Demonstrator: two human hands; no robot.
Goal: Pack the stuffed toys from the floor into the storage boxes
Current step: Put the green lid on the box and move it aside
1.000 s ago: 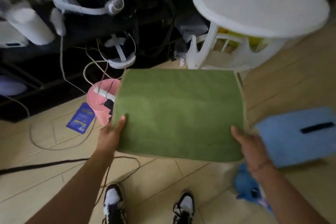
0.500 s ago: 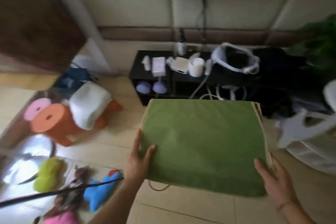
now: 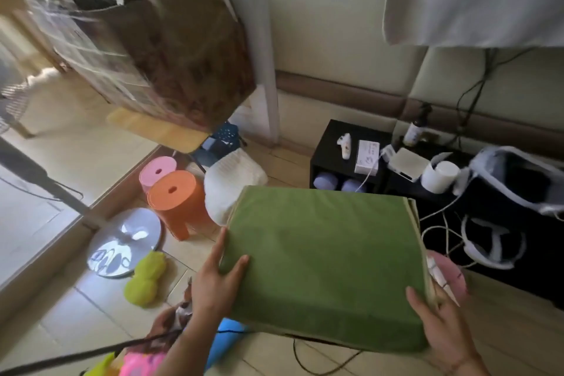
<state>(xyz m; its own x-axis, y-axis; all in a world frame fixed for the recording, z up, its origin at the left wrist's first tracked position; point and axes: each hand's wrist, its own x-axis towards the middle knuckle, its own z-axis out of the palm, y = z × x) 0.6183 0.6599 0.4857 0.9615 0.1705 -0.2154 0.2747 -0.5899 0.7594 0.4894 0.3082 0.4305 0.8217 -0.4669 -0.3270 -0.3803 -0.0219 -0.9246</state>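
Two hands clamp green storage box (image 3: 323,262) sides: left hand (image 3: 218,279), right hand (image 3: 444,328).

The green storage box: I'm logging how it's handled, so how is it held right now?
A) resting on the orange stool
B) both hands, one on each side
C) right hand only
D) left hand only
B: the left hand grips the left edge of the green storage box while the right hand holds its right side.

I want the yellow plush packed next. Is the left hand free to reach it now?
Probably not yet: the left hand grips the green box, and so does the right hand. The yellow plush lies unobstructed nearby.
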